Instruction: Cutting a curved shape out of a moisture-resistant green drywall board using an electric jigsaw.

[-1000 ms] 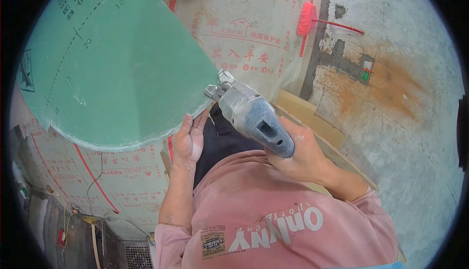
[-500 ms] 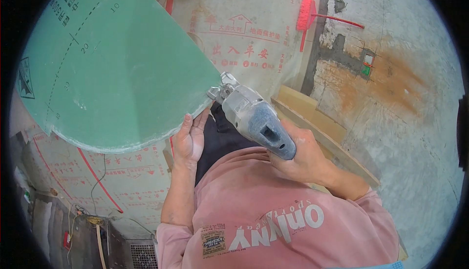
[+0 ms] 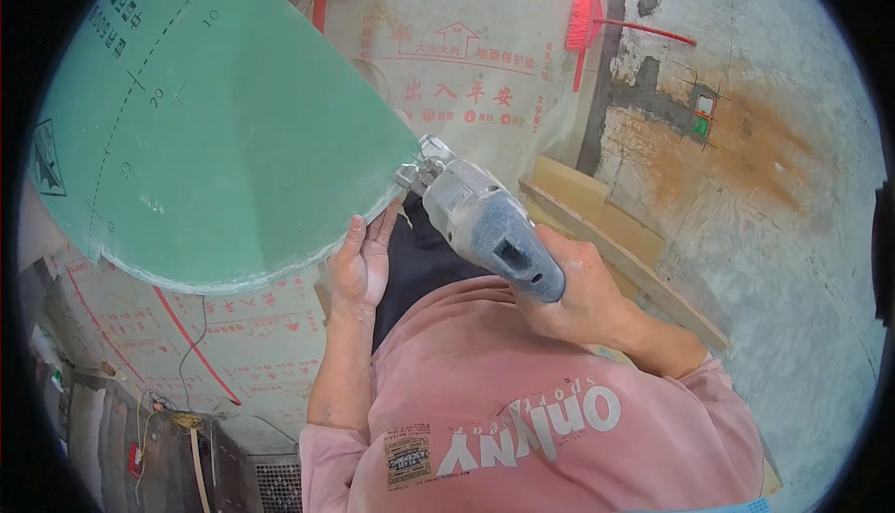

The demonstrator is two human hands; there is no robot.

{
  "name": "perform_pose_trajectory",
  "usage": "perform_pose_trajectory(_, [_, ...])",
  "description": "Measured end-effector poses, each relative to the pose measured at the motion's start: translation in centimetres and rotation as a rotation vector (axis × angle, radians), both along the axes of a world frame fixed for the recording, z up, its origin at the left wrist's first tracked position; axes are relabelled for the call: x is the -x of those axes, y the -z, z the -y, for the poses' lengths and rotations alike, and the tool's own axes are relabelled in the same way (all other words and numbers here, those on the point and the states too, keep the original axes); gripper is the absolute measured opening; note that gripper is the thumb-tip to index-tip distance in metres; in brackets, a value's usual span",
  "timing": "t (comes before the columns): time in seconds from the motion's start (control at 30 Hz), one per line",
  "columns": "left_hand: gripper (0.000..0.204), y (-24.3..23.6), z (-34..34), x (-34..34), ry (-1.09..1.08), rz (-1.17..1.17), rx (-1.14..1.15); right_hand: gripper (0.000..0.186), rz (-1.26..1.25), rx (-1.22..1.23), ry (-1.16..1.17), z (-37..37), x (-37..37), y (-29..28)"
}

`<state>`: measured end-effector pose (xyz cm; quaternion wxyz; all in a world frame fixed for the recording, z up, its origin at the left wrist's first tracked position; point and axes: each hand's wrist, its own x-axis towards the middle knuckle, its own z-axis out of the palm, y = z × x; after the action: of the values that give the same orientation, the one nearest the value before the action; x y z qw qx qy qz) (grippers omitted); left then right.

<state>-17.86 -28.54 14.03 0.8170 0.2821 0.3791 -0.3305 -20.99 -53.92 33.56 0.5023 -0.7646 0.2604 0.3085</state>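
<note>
A large green board [image 3: 270,140] with a rounded, chalky cut edge fills the upper left, with a dashed line and printed marks on its face. My right hand [image 3: 580,291] is wrapped around the blue-grey rear handle of a reciprocating saw [image 3: 466,204]. The saw's metal front end meets the board at its right corner; the blade itself cannot be made out. Just left of there, my left hand [image 3: 362,266] holds the curved edge, palm up, its thumb over the face and its fingertips going under the board.
Printed protective sheeting [image 3: 457,56] covers the floor ahead and at lower left. A red broom [image 3: 585,19] lies at the far right beside bare, stained concrete [image 3: 746,150]. Long wooden strips [image 3: 634,266] lie to my right. Cables and a floor grate [image 3: 278,487] are at lower left.
Hands, saw and board keep nearly the same places. The floor behind them has shifted very slightly in view.
</note>
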Motion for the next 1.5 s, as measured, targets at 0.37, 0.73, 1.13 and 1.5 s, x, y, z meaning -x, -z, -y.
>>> perform_pose_trajectory(0.37, [0.053, -0.3, 0.2, -0.1, 0.012, 0.009, 0.027, 0.034, -0.027, -0.017, -0.008, 0.0, -0.7, -0.2])
perform_pose_trajectory(0.73, [0.053, 0.1, -0.1, 0.1, 0.005, 0.0, 0.027, 0.031, 0.003, -0.032, -0.008, 0.0, -0.8, 0.0])
perform_pose_trajectory(1.13, [0.055, -0.2, 0.2, -0.1, 0.02, 0.01, 0.037, 0.026, 0.004, -0.023, 0.021, -0.2, -1.2, 0.0])
perform_pose_trajectory(1.5, [0.054, -0.2, 0.1, -0.1, 0.006, 0.006, 0.028, 0.024, -0.019, -0.035, 0.04, -0.5, -1.8, -0.3])
